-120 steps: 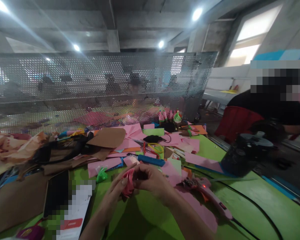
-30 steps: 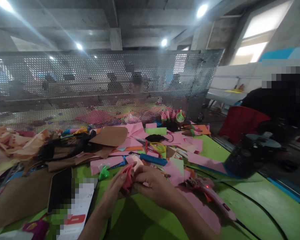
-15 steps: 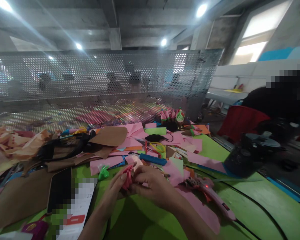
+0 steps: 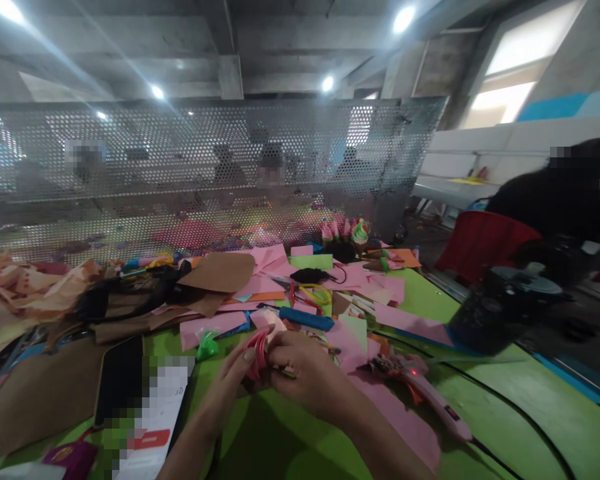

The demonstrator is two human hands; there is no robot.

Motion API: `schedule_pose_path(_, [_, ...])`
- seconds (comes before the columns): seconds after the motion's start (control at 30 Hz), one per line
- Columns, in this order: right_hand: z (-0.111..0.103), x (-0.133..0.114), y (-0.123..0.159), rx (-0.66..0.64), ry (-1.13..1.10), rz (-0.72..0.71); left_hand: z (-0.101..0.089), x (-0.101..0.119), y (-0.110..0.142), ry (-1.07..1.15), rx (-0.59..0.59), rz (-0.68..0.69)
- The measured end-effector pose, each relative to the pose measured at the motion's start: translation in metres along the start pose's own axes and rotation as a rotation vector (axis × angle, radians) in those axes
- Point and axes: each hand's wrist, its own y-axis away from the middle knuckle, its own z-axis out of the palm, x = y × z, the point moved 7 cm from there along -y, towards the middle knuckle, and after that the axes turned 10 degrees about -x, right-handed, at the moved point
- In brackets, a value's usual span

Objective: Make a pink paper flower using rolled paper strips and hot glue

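Between my hands is a small pink layered piece (image 4: 258, 353), its edges ringed like a swirl; its exact kind is hard to make out. My left hand (image 4: 233, 373) is closed around its left side, the thumb lying on the rings. Fingers of my right hand (image 4: 300, 367) pinch its right side and cover part of it. Just beyond the hands lie a blue tube-like roll (image 4: 306, 319) and a crumpled green scrap in clear plastic (image 4: 208, 345). To the right rests a pink glue gun (image 4: 430, 393) with a red light lit.
Pink sheets (image 4: 395, 413) and brown sheets (image 4: 220, 272) clutter the green table (image 4: 510, 393). A phone (image 4: 120, 380) lies at left. A dark jug (image 4: 500, 313) stands at right, and a black cable curves across. Small cupcake-like figures (image 4: 360, 232) stand before the perforated metal screen (image 4: 190, 160).
My right hand has shifted very slightly against the pink piece, and the piece has turned a little. The person at the right has moved slightly. Everything on the table stays put.
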Motion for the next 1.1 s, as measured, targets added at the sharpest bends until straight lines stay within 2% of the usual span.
schedule_pose_path(0.23, [0.000,0.003,0.000,-0.019,-0.013,0.002,0.003,0.008,0.002,0.007,0.029,0.012])
schedule_pose_path(0.47, [-0.005,-0.008,-0.001,-0.080,-0.090,-0.010,0.003,0.008,0.005,-0.018,0.066,-0.029])
schedule_pose_path(0.93, [-0.003,-0.005,0.000,-0.048,-0.023,0.007,0.005,0.013,0.008,-0.054,0.082,-0.024])
schedule_pose_path(1.1, [-0.001,-0.005,-0.001,-0.021,0.021,-0.036,0.004,0.010,0.009,-0.052,0.104,-0.058])
